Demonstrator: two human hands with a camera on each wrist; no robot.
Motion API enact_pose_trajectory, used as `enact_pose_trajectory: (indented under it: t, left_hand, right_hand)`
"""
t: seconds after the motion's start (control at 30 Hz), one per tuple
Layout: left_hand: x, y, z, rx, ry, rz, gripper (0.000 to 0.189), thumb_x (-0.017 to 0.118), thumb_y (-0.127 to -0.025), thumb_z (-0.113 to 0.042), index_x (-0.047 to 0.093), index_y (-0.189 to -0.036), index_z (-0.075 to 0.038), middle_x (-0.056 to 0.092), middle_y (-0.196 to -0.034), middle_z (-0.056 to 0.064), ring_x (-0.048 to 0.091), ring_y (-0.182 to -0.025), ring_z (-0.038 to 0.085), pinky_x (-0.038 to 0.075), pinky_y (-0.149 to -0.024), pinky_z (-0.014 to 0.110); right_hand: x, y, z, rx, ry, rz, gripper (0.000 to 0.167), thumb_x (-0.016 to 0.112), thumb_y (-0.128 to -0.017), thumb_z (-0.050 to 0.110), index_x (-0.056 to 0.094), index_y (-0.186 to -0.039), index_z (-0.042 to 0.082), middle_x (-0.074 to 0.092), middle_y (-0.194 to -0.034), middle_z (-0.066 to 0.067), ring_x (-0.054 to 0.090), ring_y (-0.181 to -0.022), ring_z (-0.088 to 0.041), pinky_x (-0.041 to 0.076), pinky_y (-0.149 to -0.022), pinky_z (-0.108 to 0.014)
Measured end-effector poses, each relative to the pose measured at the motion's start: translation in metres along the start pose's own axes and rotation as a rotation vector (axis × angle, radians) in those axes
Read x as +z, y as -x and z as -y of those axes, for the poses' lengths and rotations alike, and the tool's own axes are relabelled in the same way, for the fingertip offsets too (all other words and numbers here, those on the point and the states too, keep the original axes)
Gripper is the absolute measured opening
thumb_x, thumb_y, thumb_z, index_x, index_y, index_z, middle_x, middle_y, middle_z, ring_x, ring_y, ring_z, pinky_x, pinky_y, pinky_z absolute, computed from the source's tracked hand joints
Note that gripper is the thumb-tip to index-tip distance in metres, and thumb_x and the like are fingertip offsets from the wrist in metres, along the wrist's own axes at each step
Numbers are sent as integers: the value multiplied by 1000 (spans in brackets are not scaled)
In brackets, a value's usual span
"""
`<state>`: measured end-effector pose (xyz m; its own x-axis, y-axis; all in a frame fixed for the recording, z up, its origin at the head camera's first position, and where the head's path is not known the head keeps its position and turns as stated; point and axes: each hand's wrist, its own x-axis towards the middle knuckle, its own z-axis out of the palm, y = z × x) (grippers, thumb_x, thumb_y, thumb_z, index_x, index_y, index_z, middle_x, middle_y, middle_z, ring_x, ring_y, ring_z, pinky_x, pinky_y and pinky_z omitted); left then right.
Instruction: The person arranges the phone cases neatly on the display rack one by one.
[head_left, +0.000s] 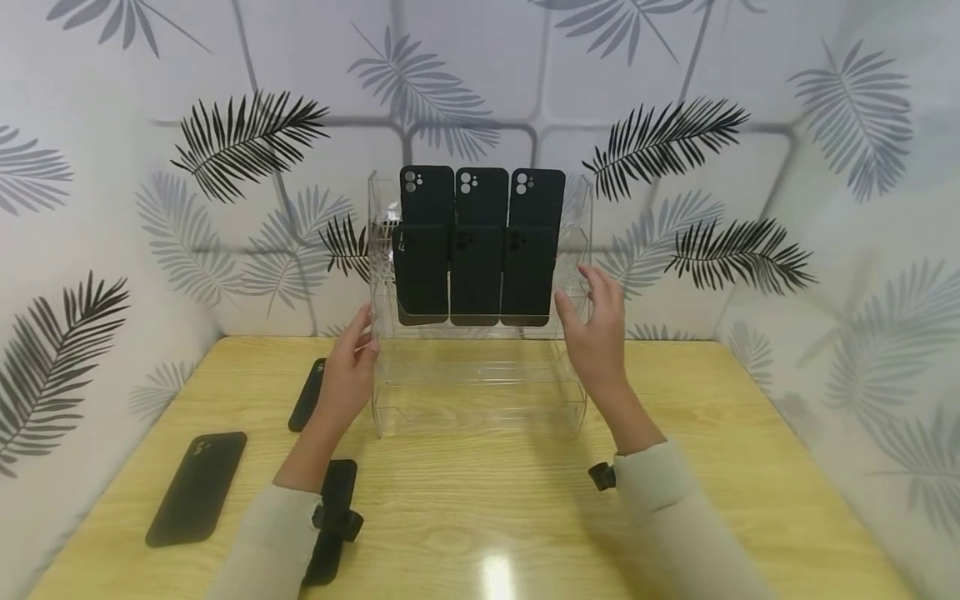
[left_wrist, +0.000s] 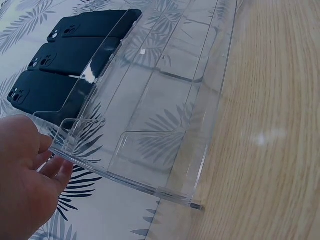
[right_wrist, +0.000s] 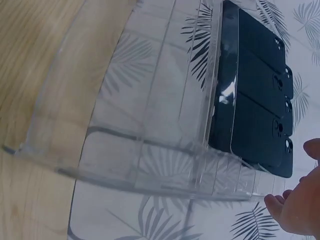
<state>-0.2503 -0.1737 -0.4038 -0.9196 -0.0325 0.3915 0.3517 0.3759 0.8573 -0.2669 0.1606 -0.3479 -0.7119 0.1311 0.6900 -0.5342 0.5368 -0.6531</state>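
A clear plastic tiered display rack [head_left: 480, 414] stands on the table. Its upper tiers hold two rows of black phone cases [head_left: 422, 271], leaning upright with camera cutouts at the top; the lower tiers hold nothing. At the rack's left side, my left hand [head_left: 352, 367] grips the edge of the side panel, thumb on one face and fingers on the other, as the left wrist view [left_wrist: 27, 175] shows. My right hand [head_left: 600, 333] is at the right side panel, thumb and fingers spread apart. Whether its fingertips touch the panel I cannot tell.
Left of the rack, a black phone case [head_left: 197, 490] lies flat on the yellow wood-grain table [head_left: 465, 517]. Another case [head_left: 307, 396] lies behind my left wrist, and a third [head_left: 325, 558] is partly hidden under the left forearm. A leaf-patterned wall covering [head_left: 480, 83] stands behind.
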Motion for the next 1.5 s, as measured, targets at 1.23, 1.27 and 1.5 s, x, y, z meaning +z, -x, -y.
enact_pose_trajectory:
  t: [1.23, 1.27, 1.5]
  left_hand:
    - [-3, 0, -2, -30, -8, 12, 58, 44, -107, -11, 26, -161, -23, 37, -160, 12, 44, -141, 35, 41, -116, 51]
    - [-4, 1, -2, -32, -13, 13, 59, 45, -107, -11, 26, -162, -24, 37, -160, 12, 44, -141, 35, 41, -115, 51]
    - [-14, 15, -7, -31, -106, 33, 62, 49, -107, -21, 22, -162, -29, 37, -159, 10, 48, -135, 34, 48, -107, 53]
  right_hand:
    - [-20, 17, -47, 220, -92, 154, 54, 56, -100, 4, 47, -152, 13, 56, -146, -15, 55, -134, -28, 52, -99, -51]
    - [-19, 18, -47, 224, -96, 158, 54, 56, -100, 4, 47, -152, 14, 56, -146, -15, 55, -134, -28, 52, -99, -51]
    - [-19, 18, -47, 225, -98, 162, 54, 57, -100, 5, 47, -152, 15, 57, -145, -17, 56, -133, -29, 53, -100, -51]
